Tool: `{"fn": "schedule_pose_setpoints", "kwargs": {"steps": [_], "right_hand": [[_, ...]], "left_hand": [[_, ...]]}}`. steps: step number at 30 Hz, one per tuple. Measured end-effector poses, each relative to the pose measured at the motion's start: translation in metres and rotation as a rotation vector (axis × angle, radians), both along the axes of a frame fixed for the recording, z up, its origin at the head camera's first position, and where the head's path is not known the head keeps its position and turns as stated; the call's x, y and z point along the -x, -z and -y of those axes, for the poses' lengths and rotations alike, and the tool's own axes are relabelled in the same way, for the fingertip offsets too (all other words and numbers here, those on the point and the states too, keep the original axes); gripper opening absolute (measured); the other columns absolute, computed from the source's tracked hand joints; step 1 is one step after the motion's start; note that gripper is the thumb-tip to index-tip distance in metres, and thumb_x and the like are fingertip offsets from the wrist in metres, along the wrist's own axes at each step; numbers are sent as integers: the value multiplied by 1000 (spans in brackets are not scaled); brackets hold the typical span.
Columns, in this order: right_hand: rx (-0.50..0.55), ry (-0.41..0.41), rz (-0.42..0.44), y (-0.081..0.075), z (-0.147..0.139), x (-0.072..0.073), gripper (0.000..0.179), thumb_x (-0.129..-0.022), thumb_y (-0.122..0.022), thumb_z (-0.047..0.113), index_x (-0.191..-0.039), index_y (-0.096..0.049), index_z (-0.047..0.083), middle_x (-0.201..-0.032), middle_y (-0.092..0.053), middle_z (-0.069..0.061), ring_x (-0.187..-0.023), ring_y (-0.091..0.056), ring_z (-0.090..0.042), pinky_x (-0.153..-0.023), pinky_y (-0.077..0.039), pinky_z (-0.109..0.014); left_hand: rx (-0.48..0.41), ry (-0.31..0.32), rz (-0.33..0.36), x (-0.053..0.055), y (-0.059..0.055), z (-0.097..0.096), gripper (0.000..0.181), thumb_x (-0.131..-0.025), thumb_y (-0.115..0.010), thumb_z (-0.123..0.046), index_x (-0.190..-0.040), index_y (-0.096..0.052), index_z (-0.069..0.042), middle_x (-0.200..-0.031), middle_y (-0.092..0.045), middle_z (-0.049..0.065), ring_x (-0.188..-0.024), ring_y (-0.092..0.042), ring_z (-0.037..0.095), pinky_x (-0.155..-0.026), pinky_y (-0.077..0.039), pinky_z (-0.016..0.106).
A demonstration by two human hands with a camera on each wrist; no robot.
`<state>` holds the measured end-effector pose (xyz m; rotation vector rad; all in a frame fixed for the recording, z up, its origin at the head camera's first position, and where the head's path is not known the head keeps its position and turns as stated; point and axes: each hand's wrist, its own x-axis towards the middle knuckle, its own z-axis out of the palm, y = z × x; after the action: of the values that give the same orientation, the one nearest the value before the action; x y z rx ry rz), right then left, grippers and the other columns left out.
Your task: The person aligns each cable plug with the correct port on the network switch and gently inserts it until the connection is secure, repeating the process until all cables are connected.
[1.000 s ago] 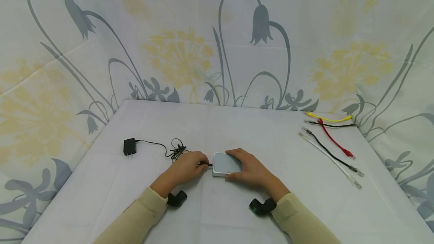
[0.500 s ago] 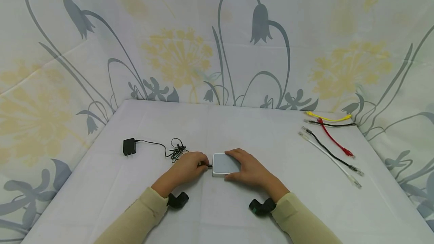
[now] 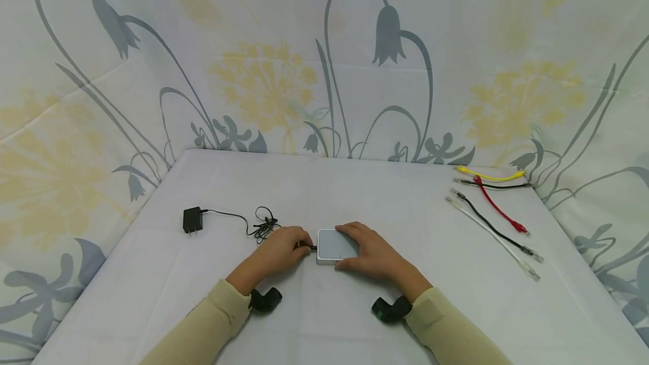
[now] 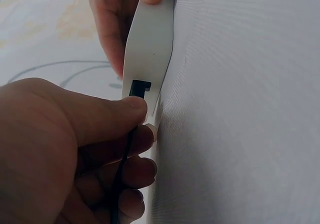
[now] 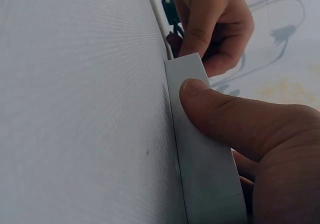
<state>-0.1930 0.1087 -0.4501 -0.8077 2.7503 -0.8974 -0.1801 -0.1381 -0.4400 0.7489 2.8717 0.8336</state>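
A flat white box with a grey top (image 3: 334,244) lies on the table between the two hands. My right hand (image 3: 376,253) grips it from the right, thumb (image 5: 200,96) along the near side and fingers at the far side. From the left, my left hand (image 3: 281,249) pinches a black cable plug (image 4: 139,87) between thumb and forefinger. The plug's end meets the box's left side face (image 4: 150,44). Its thin cord runs back under the curled fingers to a tangled coil (image 3: 265,228) and a black power adapter (image 3: 192,219).
On the right of the table lie several short network cables: a yellow cable (image 3: 492,176), a red cable (image 3: 499,207), a white cable (image 3: 492,235) and black ones. A flowered curtain (image 3: 294,72) hangs behind the table's back edge. Black wrist cameras sit under both cuffs.
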Motion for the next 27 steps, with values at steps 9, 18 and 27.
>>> {"fn": "schedule_pose_setpoints", "kwargs": {"steps": [9,18,27], "right_hand": [[-4,-5,-8,0,0,1,76,-75,-79,42,-140,-51,18,-136,-53,-1,-108,-55,-16,-88,-46,-38],[-6,-14,-11,-1,1,2,76,-74,-79,42,-140,-51,17,-135,-54,-1,-106,-55,-16,-85,-46,-36],[-9,-8,-11,-1,1,1,76,-74,-79,42,-140,-51,17,-136,-53,-2,-107,-55,-16,-86,-46,-37]], "left_hand": [[20,7,-17,-1,-2,-2,8,-89,-65,-15,-94,-72,-13,-90,-67,-4,-81,-58,10,-76,-48,33],[9,6,-25,-1,-1,-3,9,-89,-65,-15,-94,-72,-12,-91,-68,-3,-83,-60,11,-77,-48,33],[48,40,-94,-2,0,-4,7,-89,-66,-14,-92,-72,-12,-91,-68,-3,-83,-62,12,-76,-49,32]]}}
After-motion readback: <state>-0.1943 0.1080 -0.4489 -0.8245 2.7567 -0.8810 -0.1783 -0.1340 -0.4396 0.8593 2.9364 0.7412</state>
